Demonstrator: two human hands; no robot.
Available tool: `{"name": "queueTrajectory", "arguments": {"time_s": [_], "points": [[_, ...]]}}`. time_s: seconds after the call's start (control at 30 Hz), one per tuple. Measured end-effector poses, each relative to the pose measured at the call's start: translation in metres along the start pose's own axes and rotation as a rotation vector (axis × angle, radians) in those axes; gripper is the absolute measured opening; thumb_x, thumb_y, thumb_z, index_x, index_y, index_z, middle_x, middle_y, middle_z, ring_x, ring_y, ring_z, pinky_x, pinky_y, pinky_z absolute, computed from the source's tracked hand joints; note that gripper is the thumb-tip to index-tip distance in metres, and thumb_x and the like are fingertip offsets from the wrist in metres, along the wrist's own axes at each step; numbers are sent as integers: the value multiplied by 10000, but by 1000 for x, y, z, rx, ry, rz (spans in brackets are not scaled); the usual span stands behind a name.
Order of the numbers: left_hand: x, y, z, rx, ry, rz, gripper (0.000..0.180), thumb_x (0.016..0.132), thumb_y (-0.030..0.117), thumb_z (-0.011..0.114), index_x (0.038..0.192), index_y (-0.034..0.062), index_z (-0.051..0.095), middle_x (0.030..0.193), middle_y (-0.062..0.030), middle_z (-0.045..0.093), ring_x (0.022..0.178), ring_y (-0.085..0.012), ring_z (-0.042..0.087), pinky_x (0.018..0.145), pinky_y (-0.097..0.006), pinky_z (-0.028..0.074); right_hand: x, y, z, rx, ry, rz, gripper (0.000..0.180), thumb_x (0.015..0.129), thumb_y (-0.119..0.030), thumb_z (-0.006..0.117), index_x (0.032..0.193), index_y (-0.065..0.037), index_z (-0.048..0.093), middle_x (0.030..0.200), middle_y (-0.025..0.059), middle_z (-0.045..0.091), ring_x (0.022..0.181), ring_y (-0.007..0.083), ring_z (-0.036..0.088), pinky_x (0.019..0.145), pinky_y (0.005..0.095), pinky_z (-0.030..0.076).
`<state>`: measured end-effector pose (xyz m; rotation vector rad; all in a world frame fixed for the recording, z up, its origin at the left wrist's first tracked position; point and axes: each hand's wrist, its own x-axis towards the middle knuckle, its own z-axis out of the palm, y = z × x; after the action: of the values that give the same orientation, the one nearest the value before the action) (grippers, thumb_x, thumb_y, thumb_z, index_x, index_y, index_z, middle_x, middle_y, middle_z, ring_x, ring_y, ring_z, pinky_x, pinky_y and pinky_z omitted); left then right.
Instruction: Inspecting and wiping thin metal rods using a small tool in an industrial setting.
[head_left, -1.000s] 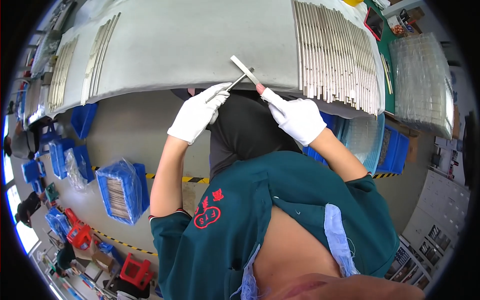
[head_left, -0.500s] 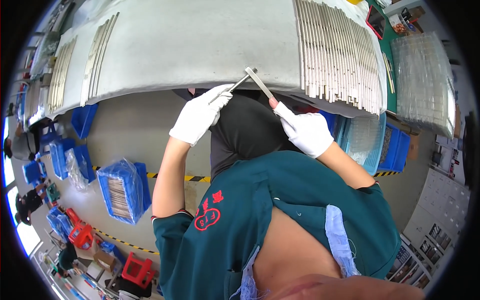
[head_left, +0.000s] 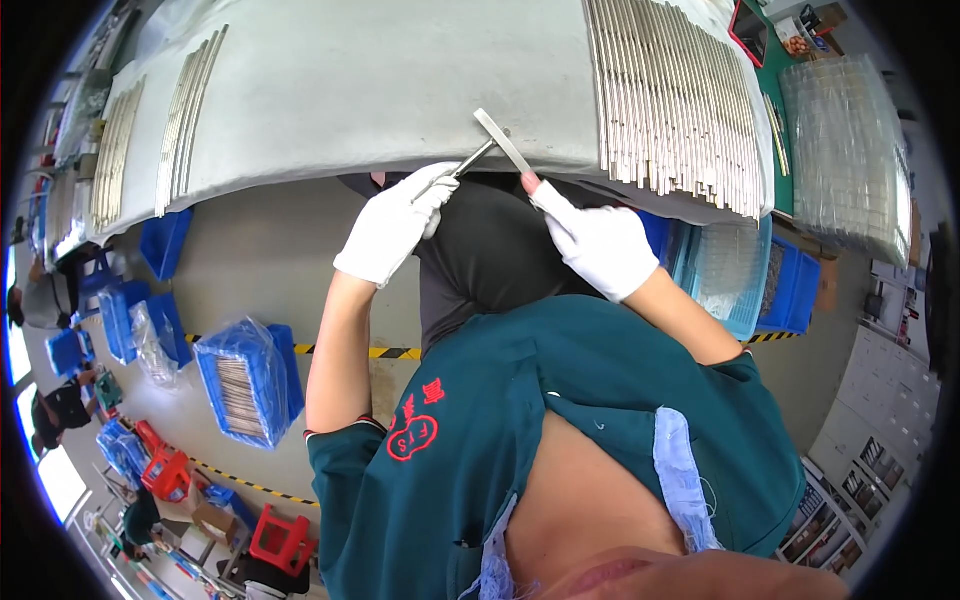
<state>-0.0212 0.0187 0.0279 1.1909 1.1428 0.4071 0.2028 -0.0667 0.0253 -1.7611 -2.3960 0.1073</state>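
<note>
My left hand [head_left: 392, 228], in a white glove, is closed round a thin, shiny metal rod [head_left: 473, 160]. The rod slants up and right to the table's near edge. A flat, pale grey bar [head_left: 502, 139], its exact kind unclear, is gripped in my gloved right hand [head_left: 605, 248], with a bare fingertip showing on it. The bar lies across the rod near its far end. Both hands are over my lap, just in front of the cloth-covered table [head_left: 400, 80].
A dense row of metal rods [head_left: 675, 110] covers the table's right side; smaller groups [head_left: 190, 120] lie at left. Wrapped clear trays [head_left: 850, 160] stand far right. Blue crates [head_left: 240, 385] are on the floor at left, and a light-blue basket [head_left: 745, 290] is at right.
The bar has slid up and left across the rod, so more of it sticks out past the crossing. My right hand has moved with it; my left has shifted slightly left.
</note>
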Motion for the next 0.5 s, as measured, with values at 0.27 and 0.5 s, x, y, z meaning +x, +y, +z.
{"name": "queueTrajectory", "arguments": {"time_s": [0.27,0.5], "points": [[1,-7,3,108,89,63,282,880,167,562,1143,69,591,759,14,592,580,-41,442,567,-188,395,-13,5,13,65,68,-10,533,840,-164,502,1353,-248,384,395,18,408,304,168,434,306,310,330],[1,-12,3,365,137,251,269,877,188,560,1127,96,599,851,-55,653,612,-81,532,611,-216,444,12,11,20,9,141,-78,340,807,-117,535,1145,-80,516,860,66,507,374,190,487,361,313,401]]}}
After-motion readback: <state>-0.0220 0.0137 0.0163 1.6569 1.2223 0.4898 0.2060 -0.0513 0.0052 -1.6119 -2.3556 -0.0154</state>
